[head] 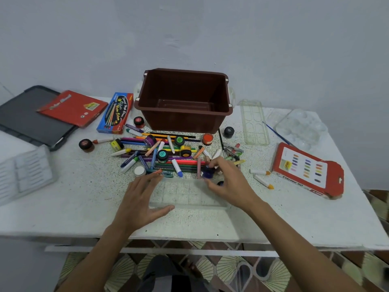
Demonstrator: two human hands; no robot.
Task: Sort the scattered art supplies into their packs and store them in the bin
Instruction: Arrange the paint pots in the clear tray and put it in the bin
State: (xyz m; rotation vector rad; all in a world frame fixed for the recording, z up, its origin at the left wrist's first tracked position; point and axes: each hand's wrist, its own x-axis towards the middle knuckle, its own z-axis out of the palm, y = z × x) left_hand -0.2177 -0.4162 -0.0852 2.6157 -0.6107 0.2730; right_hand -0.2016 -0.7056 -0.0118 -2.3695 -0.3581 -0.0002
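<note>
A clear plastic tray with small compartments lies on the table near the front edge. My left hand spans its left end, thumb on the near rim and fingers on the far rim. My right hand pinches a dark blue paint pot between thumb and forefinger, just above the tray's far right corner. Behind the tray is a pile of crayons, pencils, markers and paint pots. The empty brown bin stands beyond the pile, against the wall.
A red oil pastels box lies at the right, with two loose pastels beside it. Clear trays lie at the back right. A blue pencil box, a red pack on a dark lid and a white ribbed tray are at the left.
</note>
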